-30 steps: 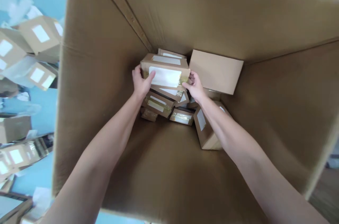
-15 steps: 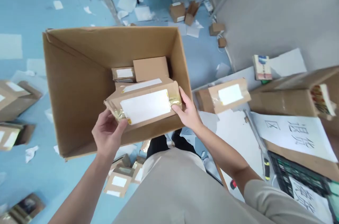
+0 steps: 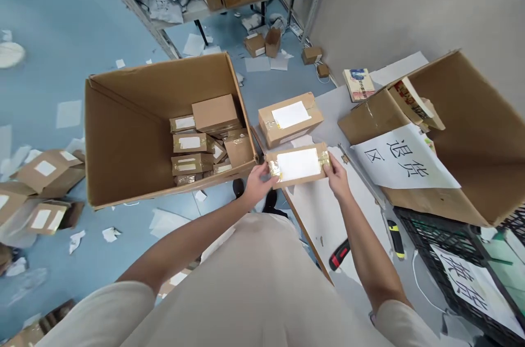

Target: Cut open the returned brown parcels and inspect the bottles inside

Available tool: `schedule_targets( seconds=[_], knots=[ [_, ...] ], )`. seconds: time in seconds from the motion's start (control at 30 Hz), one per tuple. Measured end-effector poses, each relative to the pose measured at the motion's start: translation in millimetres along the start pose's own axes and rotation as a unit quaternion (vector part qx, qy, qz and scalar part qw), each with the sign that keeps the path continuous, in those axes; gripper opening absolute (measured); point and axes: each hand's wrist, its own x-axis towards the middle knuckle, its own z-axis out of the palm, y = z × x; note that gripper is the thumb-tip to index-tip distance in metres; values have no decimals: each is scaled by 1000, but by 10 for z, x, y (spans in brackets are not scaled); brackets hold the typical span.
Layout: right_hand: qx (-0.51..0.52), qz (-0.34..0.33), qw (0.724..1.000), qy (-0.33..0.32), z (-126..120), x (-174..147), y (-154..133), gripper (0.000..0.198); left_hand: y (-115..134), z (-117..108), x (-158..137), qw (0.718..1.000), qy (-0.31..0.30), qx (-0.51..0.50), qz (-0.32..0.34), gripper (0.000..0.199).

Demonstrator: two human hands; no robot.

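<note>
Between my two hands is a taped cardboard parcel [image 3: 297, 165] with a large white label facing up. My left hand [image 3: 260, 181] grips its left end, and my right hand [image 3: 338, 176] grips the right end; both are closed on it. The parcel is over the near left part of the white worktable [image 3: 324, 210]. Just beyond it lies another labelled cardboard parcel [image 3: 290, 118]. To the left stands a large open carton [image 3: 135, 188], with several smaller boxes gathered at its right end, among them a plain brown box [image 3: 216, 113].
On the table are a red-and-black cutter [image 3: 339, 255], a yellow-and-black cutter [image 3: 396, 238] and a book [image 3: 358, 84]. A big open carton [image 3: 435, 202] with a handwritten sign stands at right, near a black crate [image 3: 435, 232]. Opened boxes [image 3: 43, 172] litter the floor; a metal shelf [image 3: 135, 10] stands behind.
My hands and the parcel have moved right, from over the large carton to over the table. The view has turned right, showing more of the table and the carton's contents.
</note>
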Motion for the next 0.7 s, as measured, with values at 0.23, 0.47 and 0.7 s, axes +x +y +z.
schedule_targets(
  seconds=[0.23, 0.47, 0.7],
  knots=[
    [-77, -63, 995, -6, -141, 595, -62, 36, -34, 626, 527, 999, 24, -21, -7, 52],
    [-133, -73, 988, 14, -82, 778, 16, 34, -147, 640, 701, 999, 12, -3, -29, 75],
    [-209, -59, 973, 83, 36, 833, 190, 62, -289, 498, 771, 999, -47, -5, -9, 68]
  ],
)
